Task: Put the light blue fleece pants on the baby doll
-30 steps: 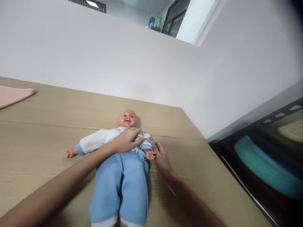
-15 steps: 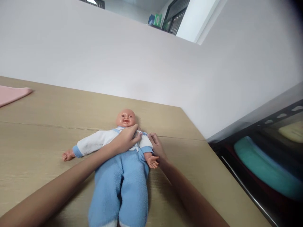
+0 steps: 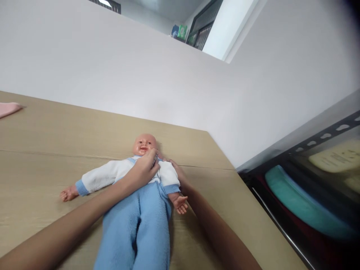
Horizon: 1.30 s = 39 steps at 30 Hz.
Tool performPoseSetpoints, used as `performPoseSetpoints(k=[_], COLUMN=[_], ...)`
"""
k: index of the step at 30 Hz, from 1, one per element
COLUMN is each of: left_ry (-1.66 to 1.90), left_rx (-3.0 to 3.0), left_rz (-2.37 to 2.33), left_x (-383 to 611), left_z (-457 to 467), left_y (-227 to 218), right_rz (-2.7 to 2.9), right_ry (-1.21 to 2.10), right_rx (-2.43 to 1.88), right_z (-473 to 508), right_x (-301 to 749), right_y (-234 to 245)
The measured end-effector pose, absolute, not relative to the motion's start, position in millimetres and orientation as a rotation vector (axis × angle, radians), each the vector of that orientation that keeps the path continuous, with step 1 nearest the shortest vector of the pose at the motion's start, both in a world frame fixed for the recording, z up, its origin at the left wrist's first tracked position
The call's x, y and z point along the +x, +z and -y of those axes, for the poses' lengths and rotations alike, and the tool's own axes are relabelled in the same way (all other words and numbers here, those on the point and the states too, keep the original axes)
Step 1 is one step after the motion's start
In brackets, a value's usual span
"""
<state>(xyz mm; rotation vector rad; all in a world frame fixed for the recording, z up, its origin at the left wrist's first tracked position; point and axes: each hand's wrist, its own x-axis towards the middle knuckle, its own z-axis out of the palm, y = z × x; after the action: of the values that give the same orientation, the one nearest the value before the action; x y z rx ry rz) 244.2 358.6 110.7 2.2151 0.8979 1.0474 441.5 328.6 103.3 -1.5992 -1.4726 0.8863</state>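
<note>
A baby doll (image 3: 140,202) lies face up on the table, its head toward the wall. It wears a white fleecy top (image 3: 168,173) with blue cuffs and collar, and blue trousers (image 3: 120,232). My left hand (image 3: 144,167) lies across the chest, its fingers closed on the top's collar just under the chin. At the shoulder on the right side, my right hand (image 3: 177,171) has its fingers curled at the top's edge, partly hidden behind the sleeve. The doll's arms are spread to either side.
A pink cloth (image 3: 9,108) lies at the table's far left. The wooden table (image 3: 50,127) meets a white wall (image 3: 112,67). Beyond its right edge stands a black rack (image 3: 317,140) with a teal curved item (image 3: 298,202) and a yellowish one (image 3: 334,155).
My right hand has moved up toward the collar, more behind the shoulder. The doll's arm on that side has swung slightly lower. The view has shifted a little to the right.
</note>
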Motion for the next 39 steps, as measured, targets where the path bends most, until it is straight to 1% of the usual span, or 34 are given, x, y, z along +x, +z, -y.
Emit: performPoseSetpoints(k=[4,7,9,11,13,14,16,19,25,27,30,31,32,35,37,39], left_ry=[1.076,1.084,1.078,1.072,1.060,1.056,1.053,1.033,1.052,1.086,1.122,1.139,1.157,1.131,1.034,0.939], left_rx=[2.274,2.301,2.306,2.307,2.312,2.314,2.317,2.310,2.364,2.395,2.439,2.447,2.442,2.328,2.243,2.184], left_rz=[-0.907,-0.916,-0.937,-0.959,-0.962,-0.955,-0.937,-0.907,-0.860,-0.832,-0.877,-0.924,-0.979,-1.217,-1.340,-1.358], left_x=[244.7,244.2,243.7,243.1,242.8,242.7,242.3,241.1,227.1,213.8,184.8,173.8,162.6,132.0,116.9,107.3], left_z=[-362.1,-362.1,-361.8,-361.9,-362.3,-362.5,-362.8,-362.0,-344.0,-331.1,-310.4,-304.5,-299.4,-287.9,-282.1,-277.1], left_y=[105.7,103.7,103.2,103.1,103.2,103.1,102.7,103.7,123.3,130.2,129.6,125.8,120.6,101.3,91.3,87.3], right_rz=[1.413,1.551,1.865,2.158,2.306,2.337,2.346,2.314,2.282,2.285,2.163,2.104,2.071,2.005,1.807,1.579], right_ry=[0.995,1.093,1.023,0.831,0.726,0.725,0.764,0.789,0.696,0.539,0.095,0.005,0.022,0.440,0.738,0.962], right_rx=[-1.551,-1.535,-1.636,-1.716,-1.754,-1.744,-1.704,-1.639,-1.576,-1.621,-1.659,-1.630,-1.554,-1.369,-1.312,-1.260], right_z=[-305.3,-274.7,-258.0,-249.7,-249.5,-251.3,-255.9,-260.4,-258.9,-253.6,-238.7,-232.8,-227.3,-219.7,-224.9,-236.1], right_x=[456.5,468.4,479.6,495.6,514.8,524.2,540.0,553.0,559.2,553.8,528.2,515.6,502.2,466.4,453.4,449.1], right_y=[116.1,143.3,166.3,187.2,201.1,204.4,203.6,189.8,160.9,152.4,137.7,132.6,127.8,114.9,107.1,99.0])
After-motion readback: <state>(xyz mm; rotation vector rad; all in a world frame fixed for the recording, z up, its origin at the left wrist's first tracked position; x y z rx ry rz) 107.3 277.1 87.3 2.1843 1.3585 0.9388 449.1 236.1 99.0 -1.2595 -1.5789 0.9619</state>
